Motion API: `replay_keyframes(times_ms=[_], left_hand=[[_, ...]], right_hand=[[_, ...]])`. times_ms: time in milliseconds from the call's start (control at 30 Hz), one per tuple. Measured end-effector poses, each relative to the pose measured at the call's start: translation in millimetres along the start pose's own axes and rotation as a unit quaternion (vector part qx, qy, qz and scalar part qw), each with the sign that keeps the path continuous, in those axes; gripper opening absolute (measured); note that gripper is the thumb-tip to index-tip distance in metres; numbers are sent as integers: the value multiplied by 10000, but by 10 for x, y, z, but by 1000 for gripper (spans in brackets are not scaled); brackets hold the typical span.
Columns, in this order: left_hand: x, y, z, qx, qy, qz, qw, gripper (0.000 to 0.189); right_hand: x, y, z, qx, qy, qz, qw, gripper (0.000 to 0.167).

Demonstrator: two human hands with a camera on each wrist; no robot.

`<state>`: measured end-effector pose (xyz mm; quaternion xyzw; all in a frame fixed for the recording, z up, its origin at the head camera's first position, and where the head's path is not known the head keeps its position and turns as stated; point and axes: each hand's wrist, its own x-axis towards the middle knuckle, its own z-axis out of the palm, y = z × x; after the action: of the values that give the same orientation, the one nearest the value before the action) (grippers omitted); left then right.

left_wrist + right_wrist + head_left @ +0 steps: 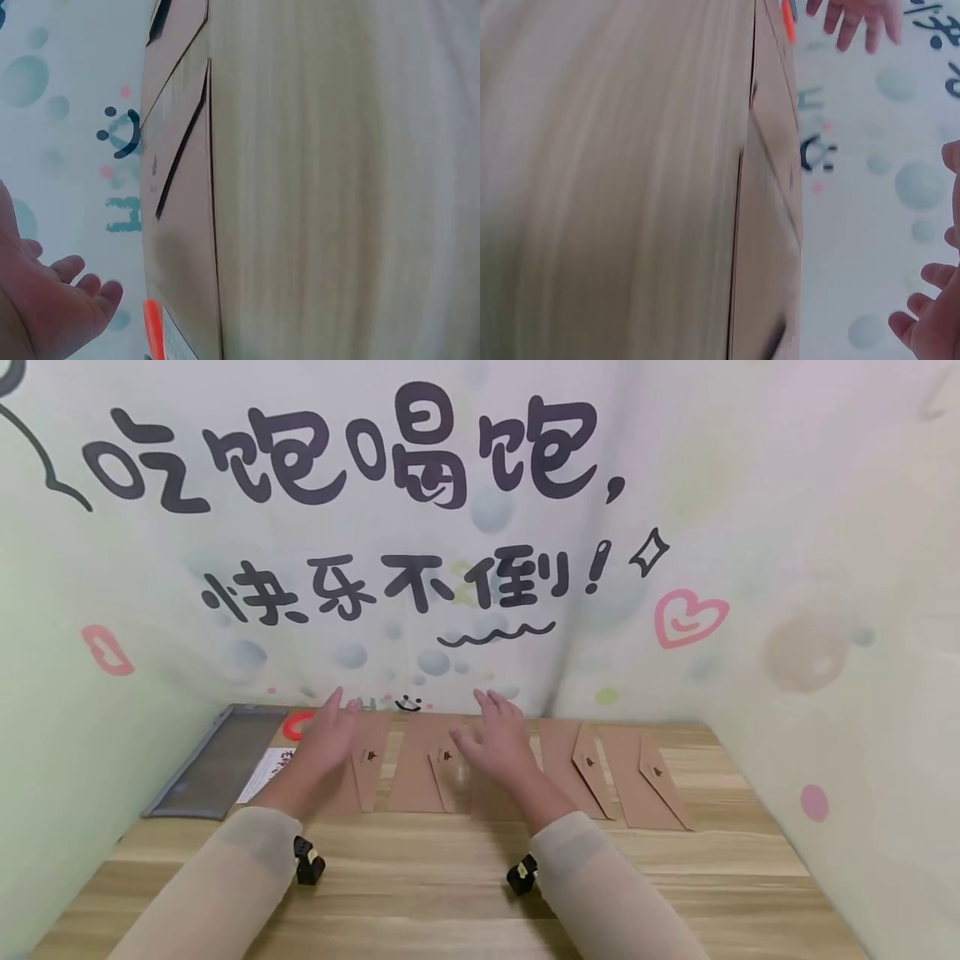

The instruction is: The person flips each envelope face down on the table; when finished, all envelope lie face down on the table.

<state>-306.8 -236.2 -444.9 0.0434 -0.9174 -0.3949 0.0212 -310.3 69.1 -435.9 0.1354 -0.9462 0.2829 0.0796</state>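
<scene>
Several brown paper envelopes lie in a row on the table, among them one left of centre [416, 768], one right of centre [562, 760] and one at the right end [641, 777]. My left hand [326, 739] hovers above the leftmost envelope [184, 262], fingers extended and holding nothing. Over the middle of the row, my right hand [498, 743] is likewise raised with fingers spread and nothing in it. The right hand and forearm hide part of the envelopes below. Each wrist view shows its own hand apart from the envelopes.
A dark grey mesh pouch [232, 764] lies at the table's left. Beside it are a white printed paper [264, 774] and a red ring-shaped thing [295, 725], partly hidden by the left hand. A printed curtain [480, 668] rises behind the wooden table [420, 893].
</scene>
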Motion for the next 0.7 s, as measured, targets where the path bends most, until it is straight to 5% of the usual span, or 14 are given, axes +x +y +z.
replay_keyframes(times_ms=[267, 500, 600, 700], left_hand=[[-137, -96, -206, -398, -476, -261, 9977, 88], [-224, -169, -292, -747, -528, -559, 9942, 68], [-246, -189, -302, -703, -549, -634, 9940, 65], [-258, -190, -316, -692, -609, -664, 9935, 64]], right_hand=[[12, -343, 215, 1278, -537, -76, 9903, 84], [7, -605, 472, 2810, -857, 294, 9554, 75], [19, -688, 595, 3038, -968, 363, 9471, 70], [52, -750, 687, 2911, -1030, 307, 9506, 63]])
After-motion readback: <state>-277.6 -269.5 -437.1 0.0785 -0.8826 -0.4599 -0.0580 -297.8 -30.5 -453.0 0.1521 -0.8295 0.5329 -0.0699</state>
